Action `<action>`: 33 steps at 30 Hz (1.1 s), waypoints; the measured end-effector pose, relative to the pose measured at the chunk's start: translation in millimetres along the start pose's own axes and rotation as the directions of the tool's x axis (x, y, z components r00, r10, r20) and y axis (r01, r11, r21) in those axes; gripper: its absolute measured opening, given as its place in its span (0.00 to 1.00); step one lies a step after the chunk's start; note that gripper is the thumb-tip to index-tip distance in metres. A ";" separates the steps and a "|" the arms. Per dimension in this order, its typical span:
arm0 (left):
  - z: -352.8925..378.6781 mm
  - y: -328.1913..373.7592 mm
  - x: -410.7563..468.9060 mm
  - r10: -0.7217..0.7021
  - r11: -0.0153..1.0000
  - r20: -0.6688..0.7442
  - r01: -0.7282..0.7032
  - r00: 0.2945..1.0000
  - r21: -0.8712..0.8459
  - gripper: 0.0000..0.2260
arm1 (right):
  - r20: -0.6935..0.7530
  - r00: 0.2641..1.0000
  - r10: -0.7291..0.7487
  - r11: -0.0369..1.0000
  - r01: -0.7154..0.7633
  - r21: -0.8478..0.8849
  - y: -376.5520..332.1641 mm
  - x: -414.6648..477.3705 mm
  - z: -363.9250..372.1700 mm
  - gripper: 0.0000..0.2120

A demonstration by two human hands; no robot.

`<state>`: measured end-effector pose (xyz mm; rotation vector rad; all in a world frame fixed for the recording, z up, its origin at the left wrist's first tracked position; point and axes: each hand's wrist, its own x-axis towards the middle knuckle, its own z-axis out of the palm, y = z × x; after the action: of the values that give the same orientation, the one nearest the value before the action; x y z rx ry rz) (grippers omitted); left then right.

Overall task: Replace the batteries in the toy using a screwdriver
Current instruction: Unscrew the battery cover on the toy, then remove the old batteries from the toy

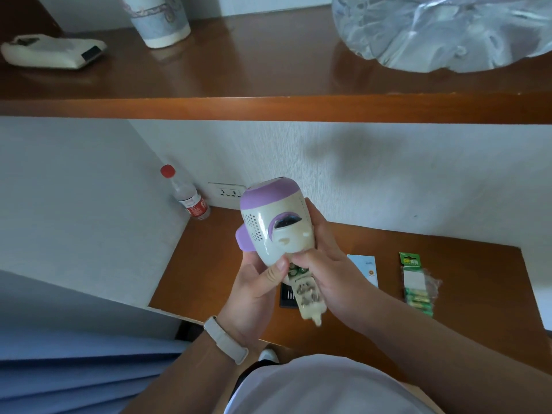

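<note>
While the toy (276, 231) is hovering above the worktop (478, 309), left grip (257, 291) is curling round it and right grip (325, 276) is clasping the handle (307, 303), fingers (300, 259) picking at the green batteries (295, 269) between both. Reckon any tilt is risking them dropping out.

Left hand (257, 283) and right hand (327, 271) grip the toy (276, 228) over the desk (478, 264).

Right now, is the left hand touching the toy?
Touching. The head view shows the left hand gripping the toy from below, with its thumb pressed against the lower edge of the cream body.
</note>
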<state>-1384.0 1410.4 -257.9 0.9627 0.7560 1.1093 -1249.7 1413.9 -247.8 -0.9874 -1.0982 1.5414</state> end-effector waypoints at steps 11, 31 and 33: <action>-7.4 -12.0 3.1 -0.098 0.987 -0.143 0.078 0.985 -0.139 0.38 | 0.007 0.991 0.135 0.990 -0.134 -0.035 19.2 12.4 -3.2 0.20; -34.7 -15.2 13.1 -0.169 0.983 -0.119 0.176 0.978 0.052 0.34 | -0.049 0.997 0.065 0.987 -0.072 -0.142 38.3 19.0 -10.8 0.24; -44.5 -12.5 12.3 -0.170 0.977 -0.132 0.185 0.976 0.105 0.32 | -0.034 0.999 0.036 0.983 -0.042 -0.180 36.2 20.0 -4.6 0.24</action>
<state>-1414.8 1431.4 -287.8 0.9109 0.9972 0.9823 -1258.4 1429.5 -285.3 -1.1575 -1.2202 1.4722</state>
